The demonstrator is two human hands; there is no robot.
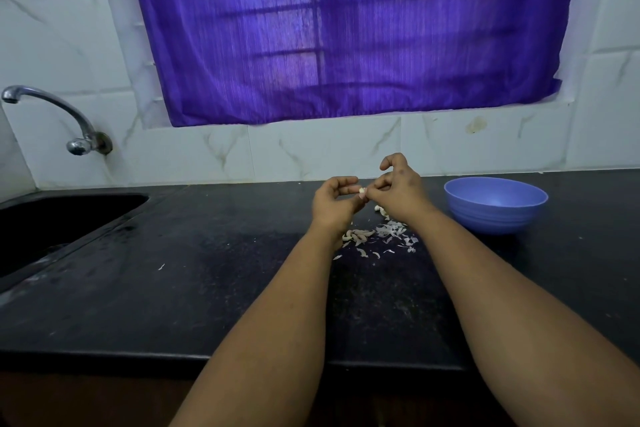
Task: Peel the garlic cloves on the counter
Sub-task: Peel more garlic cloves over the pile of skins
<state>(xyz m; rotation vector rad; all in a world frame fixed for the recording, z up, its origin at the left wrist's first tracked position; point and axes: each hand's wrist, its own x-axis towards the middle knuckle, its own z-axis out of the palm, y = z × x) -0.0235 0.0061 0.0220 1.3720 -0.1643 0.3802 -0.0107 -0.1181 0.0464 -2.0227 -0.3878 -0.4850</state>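
Both hands, left hand [334,203] and right hand [398,191], pinch garlic clove [362,190]; axis unclear.

1. You work in dim, bluish light that filters through the purple curtain [346,35] ahead of you.
2. Your black counter [173,288] shows a soft sheen and faint shadows only.
3. Your wide lens bends the edges; near forearms look stretched and slightly soft.

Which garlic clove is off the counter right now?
The garlic clove pinched between both hands, left and right; the other cloves lie on the counter.
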